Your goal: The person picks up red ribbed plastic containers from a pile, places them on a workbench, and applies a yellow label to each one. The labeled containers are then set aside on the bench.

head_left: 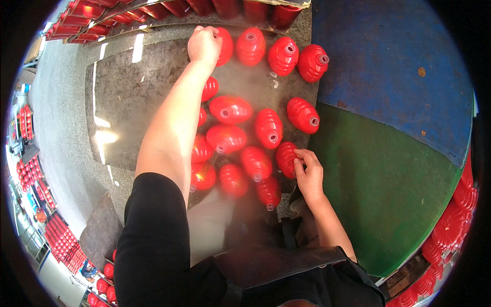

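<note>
Rounded red ribbed bottles with short clear necks lie and stand about on a grey board. At the far side, my left hand (203, 46) is closed at the top of a red bottle (225, 47), its fingers hiding the neck. Close to my body on the right, the fingers of my right hand (310, 176) are bent against the neck end of another red bottle (285, 159). Between my hands are several more, among them a tilted red bottle (268, 128) and one lying sideways (231, 109). My left forearm partly covers some bottles.
Rows of dark red containers (227, 9) line the far edge. To the right are a blue sheet (388, 61) and a green sheet (368, 184). The grey board (138, 97) extends left. More stacked red pieces (64, 238) stand at far left, and others (452, 220) at far right.
</note>
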The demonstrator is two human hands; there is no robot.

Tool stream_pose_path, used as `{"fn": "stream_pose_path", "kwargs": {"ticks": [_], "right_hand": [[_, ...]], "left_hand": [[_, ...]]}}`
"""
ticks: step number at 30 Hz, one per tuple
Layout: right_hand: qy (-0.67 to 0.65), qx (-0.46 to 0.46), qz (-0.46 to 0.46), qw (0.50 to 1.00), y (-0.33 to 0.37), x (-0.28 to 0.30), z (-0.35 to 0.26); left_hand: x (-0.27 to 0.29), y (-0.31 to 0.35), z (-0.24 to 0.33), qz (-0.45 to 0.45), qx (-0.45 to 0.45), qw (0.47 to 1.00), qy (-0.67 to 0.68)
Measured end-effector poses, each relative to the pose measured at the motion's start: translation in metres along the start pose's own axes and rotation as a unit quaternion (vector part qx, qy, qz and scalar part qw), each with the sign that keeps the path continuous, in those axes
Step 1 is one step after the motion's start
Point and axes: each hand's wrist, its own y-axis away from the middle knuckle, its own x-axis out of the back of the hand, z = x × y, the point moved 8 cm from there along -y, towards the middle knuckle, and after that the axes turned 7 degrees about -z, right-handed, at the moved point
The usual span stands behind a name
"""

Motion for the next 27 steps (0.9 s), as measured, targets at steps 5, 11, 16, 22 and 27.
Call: {"fn": "stream_pose_path", "kwargs": {"ticks": [5, 11, 16, 22, 27], "right_hand": [[-0.021, -0.003, -0.009, 1.000, -0.005, -0.002, -0.001], [-0.015, 0.014, -0.014, 1.000, -0.012, -0.003, 0.001], [-0.024, 0.001, -0.025, 0.999, -0.012, -0.007, 0.002], [-0.023, -0.010, -0.023, 0.999, -0.002, -0.007, 0.005], [-0.029, -0.008, -0.032, 0.999, 0.005, -0.015, 0.005]], "left_hand": [[0.037, 0.024, 0.000, -0.002, -0.008, 1.000, -0.019], [0.048, 0.107, -0.047, -0.246, 0.033, 0.950, -0.190], [0.048, 0.133, -0.062, -0.088, 0.013, 0.993, -0.072], [0.062, 0.084, -0.082, -0.012, -0.017, 0.998, -0.056], [0.067, 0.040, -0.078, -0.004, -0.079, 0.996, -0.052]]}}
